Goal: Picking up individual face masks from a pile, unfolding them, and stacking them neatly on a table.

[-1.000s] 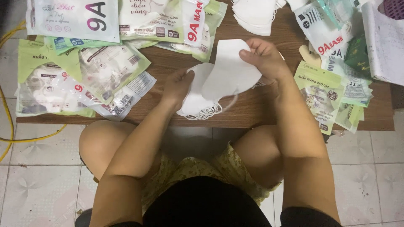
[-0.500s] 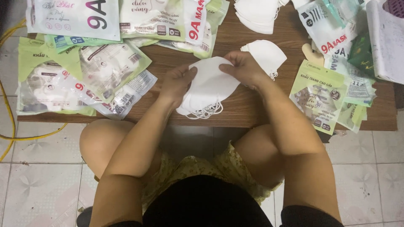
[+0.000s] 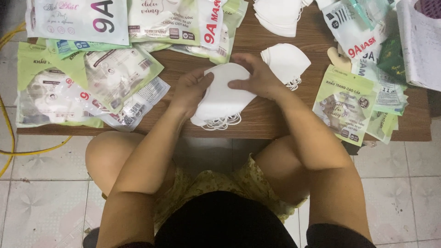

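A seated person squares up a stack of folded white face masks (image 3: 223, 98) at the near edge of a low wooden table (image 3: 275, 119), both bare hands closed loosely round the bundle. The left hand (image 3: 190, 89) cups the stack's left side, fingers curled under and thumb on top; the right hand (image 3: 257, 76) lies across its upper right edge, fingers half spread and pressing down, thumb tucked along the front. The elastic ear loops (image 3: 223, 123) spill from the bottom of the stack toward the table's edge.

Just beside the right hand, touching nothing, sits a second small pile of masks (image 3: 287, 62), and a third pile (image 3: 278, 16) rests farther back. Printed green and white mask pouches (image 3: 115, 76) crowd the table to the left, with more pouches (image 3: 347, 103) to the right.

Judged from the grip, the step in hand is gathering the masks into one even stack. It would go best with the folded edges tapped level against the tabletop, the pressure kept flat across the top so the soft shells do not crease, and the loops tucked in together so none catches or drags a mask out. The stack sits close to the table's near edge, so a slip could send masks onto the tiled floor (image 3: 395, 183); drawing it a little inward would be safer.
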